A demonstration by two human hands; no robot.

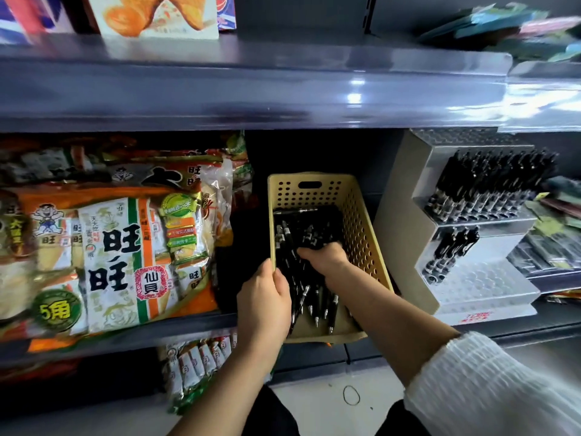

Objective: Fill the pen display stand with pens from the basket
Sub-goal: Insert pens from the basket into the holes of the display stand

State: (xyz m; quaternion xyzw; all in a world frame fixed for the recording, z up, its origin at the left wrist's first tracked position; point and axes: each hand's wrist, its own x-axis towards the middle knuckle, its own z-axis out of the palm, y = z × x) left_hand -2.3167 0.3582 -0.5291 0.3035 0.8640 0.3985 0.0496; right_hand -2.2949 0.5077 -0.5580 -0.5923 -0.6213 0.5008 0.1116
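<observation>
Reaching into the basket (361, 221) at the shelf's (518, 324) front edge, the right hand (325, 258) dips blurred fingers (334, 247) among pens (301, 297), grip unclear, the left hand (265, 300) curling round its rim; the display stand (399, 221) alongside shows one full row, a few pens below, bottom row empty.

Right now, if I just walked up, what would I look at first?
Probably the two hands in the middle: the left hand grips the rim of the yellow basket, and the right hand grabs black pens inside. Next, the big orange snack bags on the left, and the half-filled stand right of the basket.
</observation>
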